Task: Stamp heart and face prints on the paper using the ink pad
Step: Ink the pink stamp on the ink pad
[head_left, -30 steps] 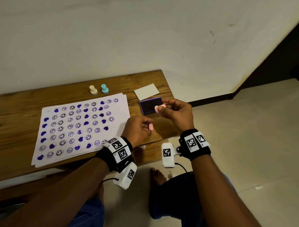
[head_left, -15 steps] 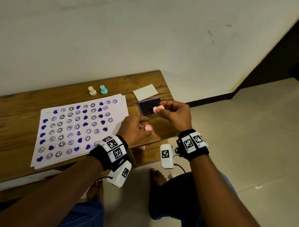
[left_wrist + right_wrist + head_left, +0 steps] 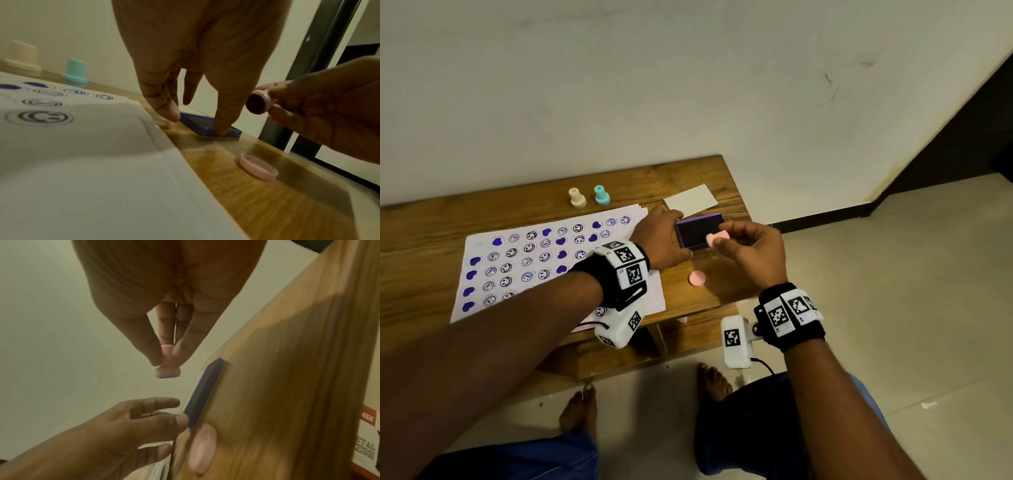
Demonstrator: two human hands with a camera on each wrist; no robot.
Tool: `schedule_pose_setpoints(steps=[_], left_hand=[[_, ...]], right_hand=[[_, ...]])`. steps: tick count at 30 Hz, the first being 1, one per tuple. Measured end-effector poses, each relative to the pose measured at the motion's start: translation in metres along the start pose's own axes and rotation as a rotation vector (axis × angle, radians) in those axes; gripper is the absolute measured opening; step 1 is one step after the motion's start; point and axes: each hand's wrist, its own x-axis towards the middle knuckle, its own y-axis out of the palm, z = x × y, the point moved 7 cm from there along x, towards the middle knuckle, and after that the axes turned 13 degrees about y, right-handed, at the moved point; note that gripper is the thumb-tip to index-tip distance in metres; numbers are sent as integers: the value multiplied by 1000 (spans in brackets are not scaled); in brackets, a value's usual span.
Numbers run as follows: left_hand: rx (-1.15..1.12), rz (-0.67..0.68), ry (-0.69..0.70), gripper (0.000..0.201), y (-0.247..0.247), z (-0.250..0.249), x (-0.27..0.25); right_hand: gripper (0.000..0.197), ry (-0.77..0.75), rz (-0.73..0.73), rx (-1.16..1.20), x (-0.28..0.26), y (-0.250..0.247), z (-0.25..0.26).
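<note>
The wooden table carries paper, ink pad, pink cap, card and two stamps.

Black wristbands carry white square-coded tags and white camera boxes; blue trousers.

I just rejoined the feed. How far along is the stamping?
Most of the paper already carries purple heart and face prints. In hand: the right hand pinches the uncapped pink stamp over the ink pad, which the left hand steadies; the pink cap lies on the table. Left: inking and printing on the paper's remaining blank space.
</note>
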Motion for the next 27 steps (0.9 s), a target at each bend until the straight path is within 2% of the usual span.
schedule_pose_setpoints(steps=[11,21,24,27], left_hand=[[-16,31,-71,76,-1,12,10],[-44,27,-105,64,-1,11,15],[-40,23,-94,62,0,10,14],[-17,36,-94,60,0,9,14]], right_hand=[[27,-17,-15,-37,-3,-2,2],[26,1,-98,-143,-9,-6,3],[28,-17,-109,-229,-6,-3,14],[28,-86,-81,-421,8,5,42]])
